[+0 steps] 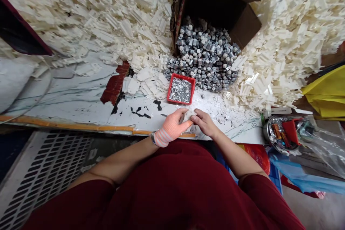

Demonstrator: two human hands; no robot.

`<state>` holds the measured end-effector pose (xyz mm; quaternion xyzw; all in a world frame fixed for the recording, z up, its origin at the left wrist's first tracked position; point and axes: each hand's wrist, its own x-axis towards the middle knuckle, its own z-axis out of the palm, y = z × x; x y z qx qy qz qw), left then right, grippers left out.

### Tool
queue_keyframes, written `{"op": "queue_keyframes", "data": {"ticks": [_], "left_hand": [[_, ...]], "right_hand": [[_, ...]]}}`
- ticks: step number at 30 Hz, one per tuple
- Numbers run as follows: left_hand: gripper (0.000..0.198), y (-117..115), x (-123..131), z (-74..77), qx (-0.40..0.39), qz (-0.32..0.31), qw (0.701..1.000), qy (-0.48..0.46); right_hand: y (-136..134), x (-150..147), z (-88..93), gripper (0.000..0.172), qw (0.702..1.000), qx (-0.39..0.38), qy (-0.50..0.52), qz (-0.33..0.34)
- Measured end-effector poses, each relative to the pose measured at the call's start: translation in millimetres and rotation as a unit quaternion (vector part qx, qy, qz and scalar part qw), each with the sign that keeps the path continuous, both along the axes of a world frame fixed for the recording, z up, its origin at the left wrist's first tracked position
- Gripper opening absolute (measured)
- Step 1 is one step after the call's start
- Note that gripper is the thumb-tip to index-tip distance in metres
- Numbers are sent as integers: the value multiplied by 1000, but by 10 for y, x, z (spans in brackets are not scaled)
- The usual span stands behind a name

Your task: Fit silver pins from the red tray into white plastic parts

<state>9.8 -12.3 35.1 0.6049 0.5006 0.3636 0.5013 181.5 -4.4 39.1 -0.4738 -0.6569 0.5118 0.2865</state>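
Near the table's front edge, my left hand (pixel 172 126), in an orange glove with a grey-striped cuff, is closed around a white plastic piece (pixel 188 115). My bare right hand (pixel 204 121) pinches the same piece from the other side, its thumb and fingertips against it. Much of the piece is covered by my fingers, so its full shape is hidden. Just beyond my hands stands a small red tray (pixel 169 97) holding many thin metal pins (pixel 181 90). Behind the tray spreads a heap of small grey motor-like parts with white ends (pixel 207 54).
A cardboard box (pixel 246 25) lies on its side behind the grey parts. White plastic pieces pile up at left (pixel 107 18) and right (pixel 291 36). At right are a metal bowl (pixel 266 131) of small items and a yellow bag (pixel 329 95). The table (pixel 72 97) has worn patches.
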Motion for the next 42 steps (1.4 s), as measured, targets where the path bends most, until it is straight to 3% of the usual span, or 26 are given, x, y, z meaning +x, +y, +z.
{"op": "queue_keyframes", "data": {"ticks": [4,8,10,13,15,17,26,28,30,32,34,36,38,40,42], "left_hand": [[30,-8,-18,-86,45,98,992,-61],[30,-41,-35,-97,39,134,987,-79],[33,-45,-45,-106,31,132,984,-113],[36,-44,-60,-139,-12,103,974,-201],[37,-51,-74,-143,-42,79,962,-259],[39,-72,-95,-109,-57,59,956,-282],[41,-221,-107,119,-130,14,960,-247],[40,-163,-238,143,-108,25,970,-215],[37,-55,-535,197,-80,4,987,-141],[31,68,-970,285,-71,-82,994,-25],[21,191,-1429,377,-107,-184,973,93],[16,342,-1774,425,-93,-122,970,189],[19,558,-1927,395,-33,10,965,258],[25,840,-1906,291,22,133,943,305],[31,1143,-1798,151,20,161,934,317]], "right_hand": [[-15,-57,48,48,990,64,-118,46],[-105,-219,74,43,975,121,-179,46],[-127,-262,89,40,970,152,-185,34],[-119,-262,123,34,956,242,-160,-39],[-107,-258,151,36,938,315,-118,-84],[-106,-277,174,40,927,353,-90,-85],[-186,-451,32,31,946,309,-52,-80],[-178,-497,-14,33,948,309,-35,-66],[-146,-531,-44,35,955,295,-9,-4],[-62,-527,-56,36,961,267,5,75],[109,-480,-53,28,962,252,-30,104],[372,-416,-37,17,953,263,-129,74],[689,-377,-13,16,924,271,-266,44],[991,-390,7,14,882,265,-387,44],[1218,-447,7,15,845,234,-478,54]]}}
